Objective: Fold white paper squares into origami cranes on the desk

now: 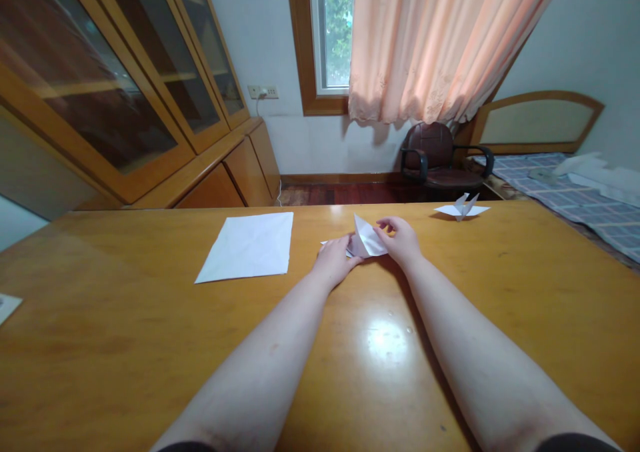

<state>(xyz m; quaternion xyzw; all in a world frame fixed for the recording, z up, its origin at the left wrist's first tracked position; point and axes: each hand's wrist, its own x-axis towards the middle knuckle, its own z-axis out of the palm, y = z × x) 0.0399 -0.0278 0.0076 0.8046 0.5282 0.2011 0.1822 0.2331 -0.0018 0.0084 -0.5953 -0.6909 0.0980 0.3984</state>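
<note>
You reach forward across a glossy wooden desk (150, 345), both wrists converging toward its far side on a folded white paper (370, 243) with a pointed, raised flap. Your left hand (334, 263) lies palm-down, its grip closed on the paper's left part; your right hand (401, 240), fingers curled, pinches the right. A flat four-cornered sheet (247, 247) lies left, a sharp-winged paper bird (461, 210) far right.

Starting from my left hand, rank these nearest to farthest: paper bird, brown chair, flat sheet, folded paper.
1. Folded paper: touching the left hand.
2. Flat sheet: left of that hand, on the desk.
3. Paper bird: to the right, near the desk's far edge.
4. Brown chair: beyond the desk, right side.
</note>
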